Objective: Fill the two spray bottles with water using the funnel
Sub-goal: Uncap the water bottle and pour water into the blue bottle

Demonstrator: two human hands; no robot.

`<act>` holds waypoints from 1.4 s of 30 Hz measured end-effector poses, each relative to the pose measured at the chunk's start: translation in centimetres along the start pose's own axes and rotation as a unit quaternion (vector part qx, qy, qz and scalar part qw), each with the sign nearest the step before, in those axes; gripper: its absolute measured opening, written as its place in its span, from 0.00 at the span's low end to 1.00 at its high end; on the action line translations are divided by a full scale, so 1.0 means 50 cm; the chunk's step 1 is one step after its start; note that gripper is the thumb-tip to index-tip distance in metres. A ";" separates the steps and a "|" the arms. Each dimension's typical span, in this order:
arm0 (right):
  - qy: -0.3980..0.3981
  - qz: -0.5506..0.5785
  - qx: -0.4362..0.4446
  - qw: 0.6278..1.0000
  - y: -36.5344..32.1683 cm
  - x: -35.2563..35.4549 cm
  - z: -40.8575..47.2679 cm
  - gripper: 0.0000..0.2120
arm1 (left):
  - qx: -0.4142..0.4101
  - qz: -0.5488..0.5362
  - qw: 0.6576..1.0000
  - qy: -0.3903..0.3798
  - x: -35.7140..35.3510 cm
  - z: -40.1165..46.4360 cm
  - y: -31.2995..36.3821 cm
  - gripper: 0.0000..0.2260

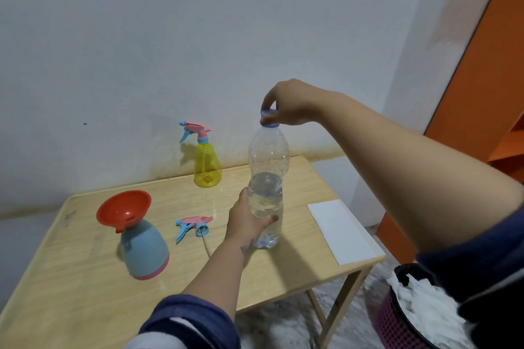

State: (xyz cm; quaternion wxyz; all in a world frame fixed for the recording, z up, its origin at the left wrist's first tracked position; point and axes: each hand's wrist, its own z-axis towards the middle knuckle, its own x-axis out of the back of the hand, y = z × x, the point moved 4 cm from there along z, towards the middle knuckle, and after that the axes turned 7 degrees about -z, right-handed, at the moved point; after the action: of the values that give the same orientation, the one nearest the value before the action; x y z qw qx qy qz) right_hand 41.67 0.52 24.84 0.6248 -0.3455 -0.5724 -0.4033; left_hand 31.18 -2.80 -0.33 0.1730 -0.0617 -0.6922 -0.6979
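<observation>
A clear plastic water bottle (268,167), about half full, stands upright on the wooden table (85,292). My left hand (245,218) grips its lower body. My right hand (286,105) pinches the blue cap (269,115) on its neck. To the left, a red funnel (123,208) sits in the open mouth of a blue spray bottle with a pink base (144,249). That bottle's pink and blue spray head (192,225) lies loose on the table. A yellow spray bottle (207,163) with its spray head on stands near the wall.
A white sheet (341,231) lies at the table's right edge. A pink basket with a black rim and white bag (408,309) stands on the floor at the lower right. An orange cabinet (490,88) is at the right. The wall runs behind the table.
</observation>
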 end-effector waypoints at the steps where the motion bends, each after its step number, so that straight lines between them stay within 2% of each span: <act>1: -0.005 0.010 0.006 1.000 0.000 0.001 -0.001 0.13 | 0.001 -0.002 1.000 0.000 -0.001 0.000 0.000 0.35; 6: -0.012 0.143 0.026 0.989 0.017 0.010 -0.004 0.20 | 0.002 -0.002 1.000 0.003 -0.001 0.001 -0.003 0.36; 10: 0.089 0.270 -0.045 0.958 0.075 -0.018 0.007 0.14 | 0.003 -0.009 1.000 0.003 -0.002 -0.002 -0.001 0.36; 12: 0.101 0.276 -0.111 0.949 0.110 -0.092 0.005 0.13 | 0.002 -0.013 1.000 0.001 -0.002 -0.004 0.000 0.35; 17: -0.003 0.302 -0.244 0.922 0.151 -0.351 -0.045 0.15 | -0.009 -0.007 1.000 0.008 -0.002 -0.007 -0.005 0.37; 20: -0.039 0.306 -0.299 0.903 0.152 -0.483 -0.091 0.12 | -0.012 -0.005 1.000 0.012 -0.002 -0.007 -0.006 0.37; 23: -0.043 0.324 -0.332 0.885 0.148 -0.578 -0.133 0.08 | -0.016 -0.006 1.000 0.011 -0.002 -0.005 -0.010 0.37; 26: -0.012 0.328 -0.351 0.877 0.143 -0.625 -0.165 0.09 | -0.019 -0.016 1.000 0.015 -0.002 -0.007 -0.013 0.35; 34: -0.029 0.350 -0.304 0.886 0.142 -0.625 -0.175 0.18 | -0.028 -0.018 0.999 0.018 -0.003 -0.007 -0.011 0.35; 36: 0.016 0.400 -0.276 0.874 0.128 -0.574 -0.161 0.17 | -0.031 -0.017 0.999 0.019 -0.002 -0.008 -0.010 0.36; 39: 0.098 0.491 -0.233 0.834 0.094 -0.480 -0.139 0.18 | -0.032 -0.009 0.999 0.022 -0.002 -0.009 -0.011 0.36; 42: 0.120 0.547 -0.158 0.813 0.048 -0.416 -0.122 0.33 | -0.027 -0.008 0.999 0.022 -0.001 -0.008 -0.010 0.36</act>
State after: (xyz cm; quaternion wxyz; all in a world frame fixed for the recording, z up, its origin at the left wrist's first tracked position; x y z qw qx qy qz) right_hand 46.07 -1.64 3.60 0.7429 -0.6443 -0.1378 -0.1183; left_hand 31.14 -3.20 -0.85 0.1810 -0.0455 -0.6698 -0.7187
